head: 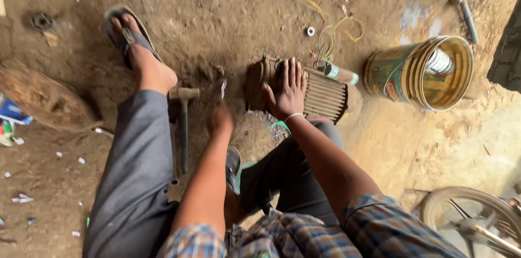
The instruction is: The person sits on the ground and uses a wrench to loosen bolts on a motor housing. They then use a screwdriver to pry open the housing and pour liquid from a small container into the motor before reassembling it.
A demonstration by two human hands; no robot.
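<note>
So the landmark here is the motor (312, 92), a rusty finned thing lying on its side on the dirt floor (228, 19), right in front of the seated person's knees. Everything else I'll place off that.

Biggest thing besides it is the tin bucket (420, 73), tipped on its side to the right of the motor, open mouth facing the camera. Down in the corner well below and right of the motor there's a wheel (472, 217), partly cut off by the frame. A brown rock (46, 100) sits far left of the motor.

The hammer (184, 122) lies on the ground just left of the motor, head toward the top, between the person's legs. Left foot in a sandal (126, 33) is up and left of the motor.

Right hand (287, 92) is flat on top of the motor, fingers spread wide, pressing down, not gripping anything. Left hand (221, 119) is closed into a fist just left of the motor's end, holding a small metal tool (223, 88) I think, it's blurry so can't say what kind.

Small stuff: a spray can (337, 71) lies touching the motor's upper right side, yellow wires (339, 33) tangled just above it, and a tiny white ring (310, 31) next to those.
</note>
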